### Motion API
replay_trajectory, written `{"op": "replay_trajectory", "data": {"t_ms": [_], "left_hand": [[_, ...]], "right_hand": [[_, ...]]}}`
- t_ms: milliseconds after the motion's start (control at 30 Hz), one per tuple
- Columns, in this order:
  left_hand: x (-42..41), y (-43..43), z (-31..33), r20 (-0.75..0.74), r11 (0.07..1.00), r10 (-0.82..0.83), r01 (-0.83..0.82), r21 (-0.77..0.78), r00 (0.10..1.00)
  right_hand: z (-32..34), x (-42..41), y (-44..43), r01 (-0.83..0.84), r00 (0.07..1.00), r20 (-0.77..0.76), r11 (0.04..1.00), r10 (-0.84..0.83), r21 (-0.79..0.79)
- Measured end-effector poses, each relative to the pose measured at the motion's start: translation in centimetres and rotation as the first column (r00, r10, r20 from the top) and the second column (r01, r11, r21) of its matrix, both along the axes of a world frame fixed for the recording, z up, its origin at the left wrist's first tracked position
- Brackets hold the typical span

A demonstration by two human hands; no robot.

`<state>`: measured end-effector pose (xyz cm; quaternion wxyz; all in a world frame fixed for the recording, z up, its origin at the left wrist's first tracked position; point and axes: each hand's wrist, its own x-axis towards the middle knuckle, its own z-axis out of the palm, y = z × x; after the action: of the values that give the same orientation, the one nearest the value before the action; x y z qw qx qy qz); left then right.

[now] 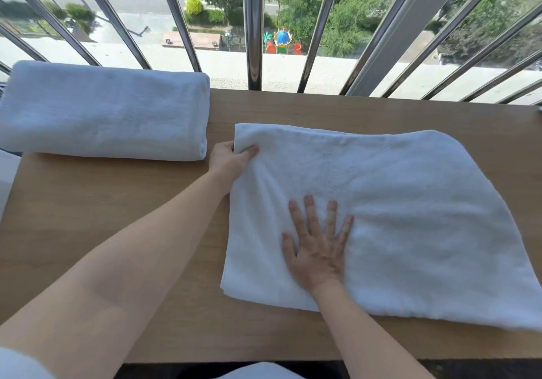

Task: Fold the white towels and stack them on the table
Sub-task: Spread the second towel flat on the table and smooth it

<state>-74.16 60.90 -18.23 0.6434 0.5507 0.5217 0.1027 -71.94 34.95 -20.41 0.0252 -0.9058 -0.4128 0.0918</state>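
A white towel (410,208), folded into a wide flat layer, lies on the right half of the wooden table (117,232). My left hand (231,161) pinches its far left corner, thumb on top of the cloth. My right hand (316,243) lies flat on the towel near its left end, fingers spread and straight, pressing down. A second white towel (102,111), folded into a thick oblong bundle, rests at the table's far left.
A metal railing (252,41) with slanted bars runs right behind the table's far edge, with a street and trees far below. Something white (6,182) shows at the left edge. Bare wood lies between the two towels and along the near edge.
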Motion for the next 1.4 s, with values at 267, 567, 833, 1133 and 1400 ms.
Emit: {"op": "replay_trajectory", "data": {"t_ms": [267,567,833,1133,1400], "left_hand": [[0.1,-0.1,-1.4,0.017,0.998,0.013,-0.014,0.055,1.0],[-3.0,-0.7,0.1,0.014,0.99,-0.059,0.061,-0.125,0.998],[-11.6,-9.5,-0.1,0.062,0.93,-0.228,0.236,-0.282,0.972],[-14.8,-11.8,-0.3,-0.007,0.94,-0.304,0.298,-0.165,0.953],[-16.5,-13.4,-0.5,-0.097,0.955,-0.296,0.297,0.001,0.95]], "right_hand": [[-0.4,0.1,0.2,0.005,1.0,-0.016,1.0,-0.005,-0.002],[-0.2,0.2,0.4,0.013,0.999,-0.044,0.999,-0.015,-0.037],[0.0,0.2,0.5,0.037,0.997,-0.06,0.994,-0.043,-0.101],[0.5,-2.4,-0.7,0.14,0.982,-0.103,0.976,-0.158,-0.165],[0.4,-5.0,-0.7,0.22,0.959,-0.141,0.96,-0.245,-0.173]]}}
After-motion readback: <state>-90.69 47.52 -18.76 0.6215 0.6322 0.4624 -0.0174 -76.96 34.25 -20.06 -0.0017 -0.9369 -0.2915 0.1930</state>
